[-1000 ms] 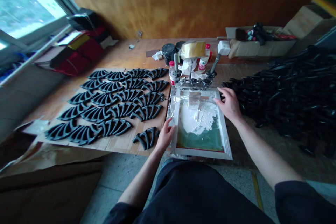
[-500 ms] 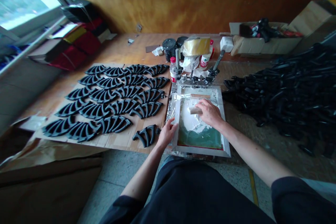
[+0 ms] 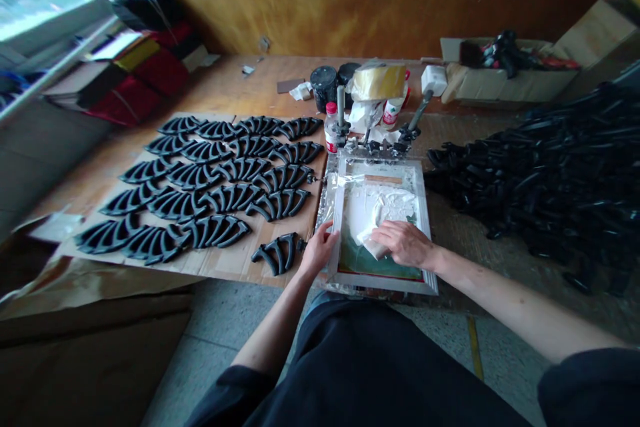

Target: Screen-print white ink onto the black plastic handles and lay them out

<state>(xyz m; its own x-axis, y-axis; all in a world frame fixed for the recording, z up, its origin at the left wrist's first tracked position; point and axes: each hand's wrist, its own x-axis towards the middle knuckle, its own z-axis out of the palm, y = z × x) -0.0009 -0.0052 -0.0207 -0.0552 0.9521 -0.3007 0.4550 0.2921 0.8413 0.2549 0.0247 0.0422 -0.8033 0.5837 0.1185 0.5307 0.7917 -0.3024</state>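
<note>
The screen frame (image 3: 337,213) is laid flat on the bench, held at its far edge by hinge clamps (image 3: 380,147), with foil (image 3: 325,203) tucked along its left side. The left hand (image 3: 319,250) is closed over the near part of the frame's left rail, while the right hand (image 3: 406,245) is pressed palm-down over the mesh, its fingers together on a small scraper (image 3: 374,247) smeared with white. Most of the scraper is hidden by those fingers, so its material cannot be told. White paste (image 3: 380,207) is spread thickly across the upper mesh, and green mesh (image 3: 357,257) is left bare towards the near rail. The frame is judged to be light and stiff, and it is best taken by its metal rails. The mesh is likely to be taut but easily marked, so it should not be gripped or leaned on hard. The paste looks soft and sticky, and the coated scraper may prove slippery, so a firm hold close to its working edge seems wise. A loose black part (image 3: 275,255) lies just left of the frame, beside rows of black parts (image 3: 233,199) set out on cardboard (image 3: 215,268), and a black heap (image 3: 540,180) is piled to the right.
</note>
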